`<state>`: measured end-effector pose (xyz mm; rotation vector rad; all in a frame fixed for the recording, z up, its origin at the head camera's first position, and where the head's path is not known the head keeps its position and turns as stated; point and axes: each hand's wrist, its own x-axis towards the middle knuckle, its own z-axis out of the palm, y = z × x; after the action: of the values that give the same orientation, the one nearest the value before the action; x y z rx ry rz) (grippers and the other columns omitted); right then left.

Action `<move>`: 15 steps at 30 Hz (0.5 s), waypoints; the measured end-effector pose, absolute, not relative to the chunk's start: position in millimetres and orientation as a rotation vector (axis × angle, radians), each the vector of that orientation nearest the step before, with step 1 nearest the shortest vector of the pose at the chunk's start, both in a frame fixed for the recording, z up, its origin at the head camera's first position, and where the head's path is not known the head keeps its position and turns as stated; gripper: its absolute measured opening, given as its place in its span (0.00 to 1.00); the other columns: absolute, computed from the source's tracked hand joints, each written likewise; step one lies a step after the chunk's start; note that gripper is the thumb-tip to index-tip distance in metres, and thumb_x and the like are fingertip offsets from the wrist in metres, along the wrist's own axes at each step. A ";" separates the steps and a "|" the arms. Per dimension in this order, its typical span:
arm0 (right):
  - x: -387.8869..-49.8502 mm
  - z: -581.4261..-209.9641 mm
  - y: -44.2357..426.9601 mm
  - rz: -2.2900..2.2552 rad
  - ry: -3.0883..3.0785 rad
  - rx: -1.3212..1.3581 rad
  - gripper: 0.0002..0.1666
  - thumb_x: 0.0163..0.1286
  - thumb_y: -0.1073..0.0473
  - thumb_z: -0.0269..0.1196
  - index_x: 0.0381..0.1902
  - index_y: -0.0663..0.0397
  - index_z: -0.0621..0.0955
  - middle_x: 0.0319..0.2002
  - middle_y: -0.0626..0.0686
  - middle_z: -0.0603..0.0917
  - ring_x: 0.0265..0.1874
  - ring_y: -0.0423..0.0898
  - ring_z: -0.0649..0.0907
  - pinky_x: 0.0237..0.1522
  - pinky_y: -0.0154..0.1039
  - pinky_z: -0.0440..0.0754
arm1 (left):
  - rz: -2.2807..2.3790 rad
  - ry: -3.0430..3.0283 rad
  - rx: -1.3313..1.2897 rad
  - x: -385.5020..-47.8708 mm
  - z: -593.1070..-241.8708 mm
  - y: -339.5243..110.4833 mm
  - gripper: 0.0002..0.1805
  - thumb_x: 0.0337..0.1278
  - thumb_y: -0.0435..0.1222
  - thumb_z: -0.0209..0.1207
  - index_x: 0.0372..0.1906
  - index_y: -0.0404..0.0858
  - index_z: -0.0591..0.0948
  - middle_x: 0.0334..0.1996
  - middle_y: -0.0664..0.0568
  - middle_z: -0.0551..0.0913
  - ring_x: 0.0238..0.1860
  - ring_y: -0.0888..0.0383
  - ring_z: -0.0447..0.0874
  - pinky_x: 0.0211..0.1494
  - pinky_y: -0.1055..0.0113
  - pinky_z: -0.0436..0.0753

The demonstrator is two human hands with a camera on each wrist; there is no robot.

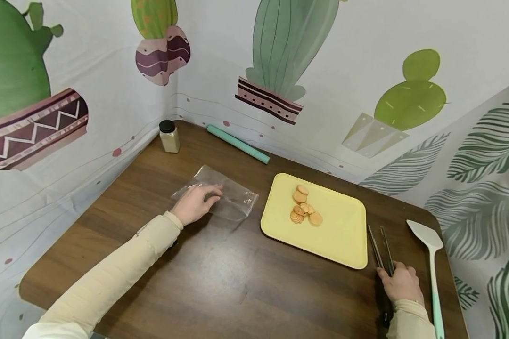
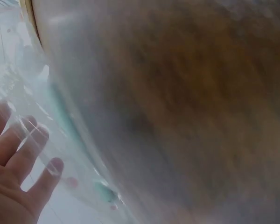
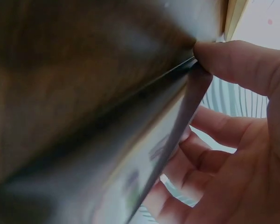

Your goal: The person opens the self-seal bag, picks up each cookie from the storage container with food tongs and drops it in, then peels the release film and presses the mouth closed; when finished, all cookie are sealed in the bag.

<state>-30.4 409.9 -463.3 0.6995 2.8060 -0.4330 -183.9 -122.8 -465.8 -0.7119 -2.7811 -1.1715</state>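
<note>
The left hand (image 1: pixel 195 202) lay loosely spread over the bag (image 1: pixel 233 198), I judged to steady it on the worktop (image 1: pixel 220 287) left of the tray (image 1: pixel 343 226). The right hand (image 1: pixel 402 283) pinched the tongs (image 1: pixel 375 247), apparently far enough back to leave their tips free beside the tray. It hid part of them; the bag's mouth I couldn't make out.
</note>
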 end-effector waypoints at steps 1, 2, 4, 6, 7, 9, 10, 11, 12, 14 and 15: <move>-30.0 -463.5 410.2 -0.441 2.821 0.700 0.39 0.71 0.49 0.56 0.61 0.81 0.62 0.51 0.82 0.63 0.51 0.79 0.66 0.51 0.70 0.69 | -1.168 -2.772 -0.714 -183.6 -465.9 -122.6 0.08 0.62 0.32 0.62 0.45 0.36 0.85 0.56 0.47 0.81 0.52 0.48 0.82 0.51 0.56 0.79; -29.3 -463.5 410.2 -0.452 2.830 0.701 0.38 0.71 0.51 0.56 0.61 0.81 0.62 0.51 0.82 0.63 0.51 0.80 0.66 0.50 0.70 0.68 | -1.167 -2.763 -0.717 -183.2 -465.5 -122.4 0.08 0.63 0.32 0.62 0.45 0.37 0.85 0.55 0.47 0.82 0.49 0.49 0.83 0.49 0.57 0.79; -27.7 -463.0 410.2 -0.479 2.842 0.705 0.37 0.71 0.52 0.55 0.61 0.81 0.61 0.50 0.83 0.62 0.51 0.80 0.65 0.50 0.71 0.67 | -1.169 -2.758 -0.720 -182.7 -465.5 -121.9 0.09 0.63 0.32 0.62 0.46 0.37 0.85 0.54 0.46 0.83 0.36 0.54 0.84 0.45 0.59 0.79; -25.9 -462.0 410.1 -0.513 2.842 0.726 0.37 0.71 0.52 0.54 0.62 0.80 0.60 0.50 0.83 0.61 0.51 0.81 0.63 0.50 0.72 0.66 | -1.158 -2.761 -0.724 -182.3 -465.3 -121.2 0.09 0.63 0.32 0.62 0.46 0.37 0.85 0.52 0.46 0.84 0.27 0.59 0.79 0.42 0.61 0.78; -25.2 -461.6 410.0 -0.526 2.844 0.737 0.36 0.72 0.52 0.53 0.62 0.80 0.59 0.50 0.84 0.61 0.51 0.81 0.63 0.50 0.72 0.66 | -1.161 -2.763 -0.724 -182.2 -465.1 -120.8 0.09 0.63 0.32 0.62 0.47 0.37 0.85 0.50 0.46 0.84 0.22 0.61 0.73 0.39 0.61 0.78; -24.0 -461.6 410.3 -0.548 2.852 0.750 0.37 0.72 0.52 0.53 0.62 0.80 0.59 0.50 0.85 0.60 0.51 0.82 0.62 0.51 0.72 0.65 | -1.166 -2.768 -0.724 -181.4 -464.5 -120.6 0.10 0.63 0.32 0.62 0.47 0.37 0.85 0.48 0.47 0.85 0.18 0.63 0.68 0.35 0.61 0.77; -23.7 -461.7 410.5 -0.554 2.859 0.759 0.36 0.72 0.52 0.53 0.63 0.79 0.59 0.50 0.84 0.61 0.51 0.81 0.63 0.51 0.72 0.65 | -1.167 -2.765 -0.725 -181.1 -464.1 -120.5 0.10 0.62 0.32 0.62 0.48 0.37 0.85 0.47 0.47 0.86 0.19 0.63 0.68 0.34 0.61 0.77; -23.2 -461.9 410.6 -0.557 2.868 0.764 0.36 0.72 0.52 0.53 0.63 0.79 0.59 0.50 0.84 0.62 0.51 0.81 0.64 0.51 0.72 0.65 | -1.161 -2.763 -0.724 -180.8 -463.9 -120.4 0.10 0.62 0.32 0.63 0.47 0.37 0.85 0.46 0.48 0.86 0.20 0.62 0.70 0.34 0.61 0.77; -22.6 -462.2 410.7 -0.559 2.880 0.767 0.36 0.72 0.52 0.53 0.63 0.78 0.59 0.50 0.84 0.63 0.51 0.81 0.65 0.51 0.71 0.66 | -1.154 -2.760 -0.727 -180.5 -463.9 -120.4 0.10 0.62 0.32 0.63 0.47 0.37 0.85 0.46 0.48 0.86 0.22 0.62 0.72 0.34 0.61 0.78; -21.9 -461.4 409.6 -0.565 2.899 0.775 0.35 0.73 0.52 0.53 0.64 0.76 0.60 0.51 0.82 0.65 0.51 0.80 0.67 0.51 0.71 0.67 | -1.137 -2.747 -0.732 -180.6 -464.3 -120.5 0.10 0.61 0.33 0.64 0.46 0.38 0.86 0.44 0.49 0.87 0.25 0.61 0.76 0.36 0.61 0.79; -21.2 -460.7 409.3 -0.572 2.907 0.782 0.35 0.73 0.52 0.53 0.64 0.75 0.60 0.51 0.81 0.66 0.51 0.79 0.68 0.51 0.71 0.67 | -1.128 -2.742 -0.731 -180.7 -464.3 -120.6 0.09 0.61 0.33 0.64 0.46 0.38 0.86 0.43 0.49 0.87 0.27 0.62 0.76 0.37 0.62 0.79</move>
<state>-21.2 409.3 -460.7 0.7823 2.9066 -0.5721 -180.7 -120.6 -464.3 -0.7314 -2.7420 -1.1283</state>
